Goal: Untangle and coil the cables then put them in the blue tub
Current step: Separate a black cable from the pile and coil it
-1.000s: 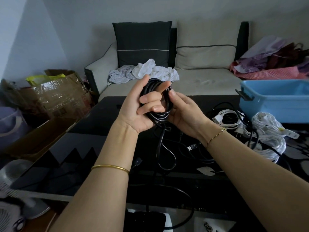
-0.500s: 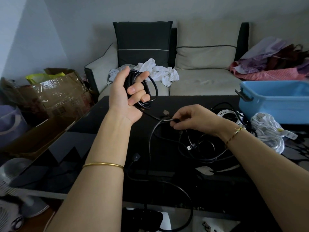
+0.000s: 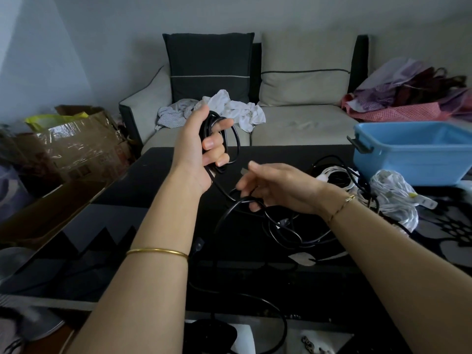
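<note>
My left hand (image 3: pixel 201 149) is raised above the black table (image 3: pixel 158 169), closed around a coil of black cable (image 3: pixel 231 145). The cable's free length runs down from the coil to my right hand (image 3: pixel 275 186), which hooks it loosely with curled fingers just above the table. More black cable (image 3: pixel 283 233) lies in tangled loops under and in front of that hand. White cables (image 3: pixel 390 198) are heaped at the right, beside the blue tub (image 3: pixel 413 159), which stands at the table's far right and looks empty.
A sofa (image 3: pixel 301 123) with cushions and crumpled cloths runs behind the table. Cardboard boxes (image 3: pixel 76 144) stand at the left. A pile of clothes (image 3: pixel 413 95) lies on the sofa's right end. A black cable loop (image 3: pixel 268 312) hangs over the table's near edge.
My hands have parted: the left has carried the coil up and to the left, the right has dropped toward the table, sliding along the loose cable. Its pinch has loosened into a hook.
</note>
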A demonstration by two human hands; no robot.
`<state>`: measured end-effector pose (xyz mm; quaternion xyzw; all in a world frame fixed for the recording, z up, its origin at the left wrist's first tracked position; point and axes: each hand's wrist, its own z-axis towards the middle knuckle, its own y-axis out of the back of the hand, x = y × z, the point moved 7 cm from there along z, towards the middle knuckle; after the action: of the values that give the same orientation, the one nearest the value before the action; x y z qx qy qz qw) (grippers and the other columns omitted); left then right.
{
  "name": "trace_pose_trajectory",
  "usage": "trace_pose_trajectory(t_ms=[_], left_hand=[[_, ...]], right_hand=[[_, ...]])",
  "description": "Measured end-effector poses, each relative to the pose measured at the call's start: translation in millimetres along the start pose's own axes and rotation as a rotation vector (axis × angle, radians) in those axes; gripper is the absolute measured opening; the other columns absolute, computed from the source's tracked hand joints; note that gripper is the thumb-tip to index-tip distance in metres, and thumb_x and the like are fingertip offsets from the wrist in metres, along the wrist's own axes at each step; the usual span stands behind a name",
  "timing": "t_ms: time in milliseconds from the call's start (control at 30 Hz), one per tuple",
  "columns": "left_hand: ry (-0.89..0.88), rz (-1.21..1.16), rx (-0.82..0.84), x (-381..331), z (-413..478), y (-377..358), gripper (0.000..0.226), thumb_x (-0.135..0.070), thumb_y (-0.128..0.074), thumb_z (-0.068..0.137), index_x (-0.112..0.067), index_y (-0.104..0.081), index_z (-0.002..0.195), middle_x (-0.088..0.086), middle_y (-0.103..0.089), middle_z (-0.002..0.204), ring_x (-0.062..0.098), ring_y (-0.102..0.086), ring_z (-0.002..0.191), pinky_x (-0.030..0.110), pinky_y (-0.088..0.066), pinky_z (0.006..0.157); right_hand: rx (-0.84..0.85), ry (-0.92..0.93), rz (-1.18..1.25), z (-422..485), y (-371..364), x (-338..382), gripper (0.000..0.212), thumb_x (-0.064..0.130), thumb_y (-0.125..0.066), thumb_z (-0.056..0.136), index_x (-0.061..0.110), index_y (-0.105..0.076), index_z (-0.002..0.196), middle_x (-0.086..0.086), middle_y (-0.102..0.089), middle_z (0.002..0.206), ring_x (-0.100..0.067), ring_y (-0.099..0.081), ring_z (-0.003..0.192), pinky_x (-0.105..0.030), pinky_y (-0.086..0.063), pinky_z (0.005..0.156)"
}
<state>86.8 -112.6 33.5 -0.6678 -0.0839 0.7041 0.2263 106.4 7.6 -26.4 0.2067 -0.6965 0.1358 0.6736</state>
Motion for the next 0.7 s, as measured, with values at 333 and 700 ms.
trace_pose_trajectory(t_ms=[333,700], left_hand=[[0.027,-0.111,0.245,5.3,-7.2,-16.0,0.050,-0.046,-0.034,0.100,-0.005,-0.061,0.106,-0.009,-0.034,0.045,0.005,-0.029,0.034,0.018,-0.042,0.053],[0.022,-0.200,0.279,-3.6,-10.5,-19.2,0.049,-0.040,-0.032,0.101,0.001,-0.056,0.111,-0.009,-0.039,0.049,0.005,-0.028,0.037,0.020,-0.035,0.052]], right_hand=[[0.132,0.061,-0.311,3.8,-18.6,7.4,0.009,0.021,-0.066,0.086,0.019,-0.074,0.082,-0.030,-0.064,0.094,-0.028,-0.045,0.075,-0.018,-0.038,0.058],[-0.043,0.060,-0.678,2.7,9.5,13.5,0.030,-0.009,-0.061,0.080,0.016,-0.071,0.093,0.016,-0.068,0.078,0.008,-0.058,0.068,-0.008,-0.044,0.068]])
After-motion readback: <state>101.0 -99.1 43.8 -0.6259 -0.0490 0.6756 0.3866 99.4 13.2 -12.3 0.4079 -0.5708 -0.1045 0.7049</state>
